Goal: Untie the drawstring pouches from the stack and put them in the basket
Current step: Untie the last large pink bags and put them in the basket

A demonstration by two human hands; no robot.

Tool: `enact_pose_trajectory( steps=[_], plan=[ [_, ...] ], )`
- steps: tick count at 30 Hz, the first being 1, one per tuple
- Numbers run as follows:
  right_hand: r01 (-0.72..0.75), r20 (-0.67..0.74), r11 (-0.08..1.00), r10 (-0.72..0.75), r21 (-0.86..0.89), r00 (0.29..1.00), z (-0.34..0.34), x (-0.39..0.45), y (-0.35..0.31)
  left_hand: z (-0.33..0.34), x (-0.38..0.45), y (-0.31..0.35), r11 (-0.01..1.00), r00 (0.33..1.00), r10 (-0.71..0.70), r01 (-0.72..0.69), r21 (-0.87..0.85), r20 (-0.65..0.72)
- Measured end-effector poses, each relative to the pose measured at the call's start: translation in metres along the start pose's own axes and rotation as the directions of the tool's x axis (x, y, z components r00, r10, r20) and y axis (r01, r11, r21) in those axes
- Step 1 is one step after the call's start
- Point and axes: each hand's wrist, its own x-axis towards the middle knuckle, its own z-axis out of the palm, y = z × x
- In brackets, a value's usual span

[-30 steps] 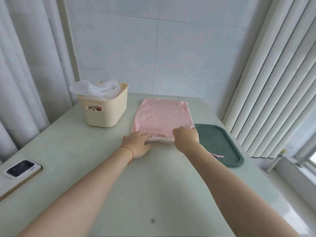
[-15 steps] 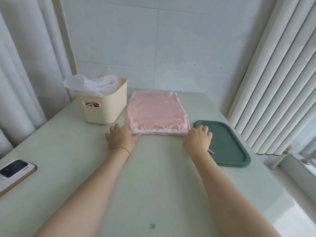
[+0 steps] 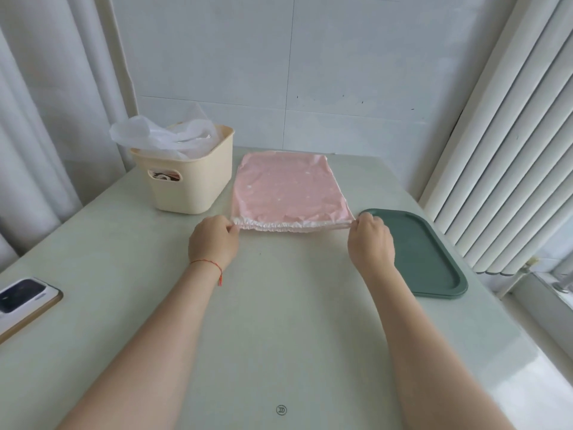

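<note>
A pink drawstring pouch [image 3: 286, 190] with small white dots lies flat on the pale table, its gathered white mouth edge facing me. My left hand [image 3: 214, 240] pinches the left end of that mouth edge. My right hand [image 3: 370, 238] pinches the right end, so the edge is stretched between them. A cream plastic basket [image 3: 192, 184] stands just left of the pouch, with white sheer fabric [image 3: 164, 136] spilling over its rim.
A dark green tray [image 3: 434, 256] lies on the table right of the pouch, partly under my right hand. A phone [image 3: 21, 294] on a wooden board sits at the left edge. Curtains hang left, vertical blinds right, a tiled wall behind.
My hands have spread apart from the middle of the pouch's near edge to its two ends. The pouch mouth is now pulled out wider and flatter.
</note>
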Motion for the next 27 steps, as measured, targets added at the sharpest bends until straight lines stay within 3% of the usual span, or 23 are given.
enact_pose_trajectory(
  steps=[3,5,7,11,14,17,21,23,27],
  plan=[
    [-0.045,0.003,0.998,0.045,-0.04,0.999,-0.007,-0.001,0.007,-0.001,-0.005,0.008,0.93,0.998,-0.047,0.056,-0.362,0.033],
    [-0.079,0.024,0.997,0.079,-0.004,0.997,-0.009,-0.001,0.01,-0.002,-0.007,0.011,0.874,0.996,-0.063,0.082,-0.48,0.056],
    [-0.116,0.03,0.992,0.115,0.04,0.993,-0.008,-0.003,0.012,-0.005,-0.005,0.008,0.899,0.997,-0.053,0.071,-0.431,0.052],
    [-0.187,0.021,0.98,0.186,0.074,0.982,-0.011,0.0,0.016,-0.021,0.004,-0.015,0.996,0.997,-0.07,0.07,-0.057,0.013],
    [-0.248,-0.04,0.961,0.255,0.119,0.966,-0.015,0.002,0.021,-0.029,0.006,-0.023,0.985,0.985,-0.17,0.17,0.003,-0.014],
    [-0.144,-0.118,0.953,0.181,0.266,0.976,-0.013,0.002,0.02,-0.026,0.003,-0.01,0.954,0.987,-0.162,0.158,-0.254,0.007],
    [0.058,-0.133,0.905,-0.001,0.421,0.991,-0.012,-0.002,0.008,-0.028,0.002,0.009,0.733,0.977,-0.18,0.21,-0.647,0.112],
    [0.074,-0.062,0.85,-0.049,0.522,0.997,-0.016,-0.005,-0.002,-0.028,0.0,0.013,0.676,0.98,-0.147,0.199,-0.71,0.135],
    [-0.03,0.184,0.7,-0.146,0.713,0.972,-0.022,-0.015,-0.017,-0.022,-0.006,0.022,0.545,0.979,-0.041,0.189,-0.817,0.2]
  ],
)
